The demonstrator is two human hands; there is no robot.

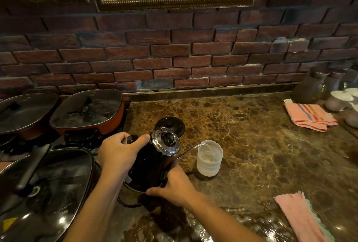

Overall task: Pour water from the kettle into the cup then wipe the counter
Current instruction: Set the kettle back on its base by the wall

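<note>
I see both hands' fingers clamped on the glossy black kettle point(153, 162), tilted over the frosted cylindrical cup point(209, 159) just right of it.

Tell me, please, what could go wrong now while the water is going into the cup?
1. The spout sits just at the rim of the cup, so the stream might miss and wet the counter.
2. The cup looks light; a bump from the kettle could tip it.
3. The right hand supports the kettle's base, which may be hot.
</note>
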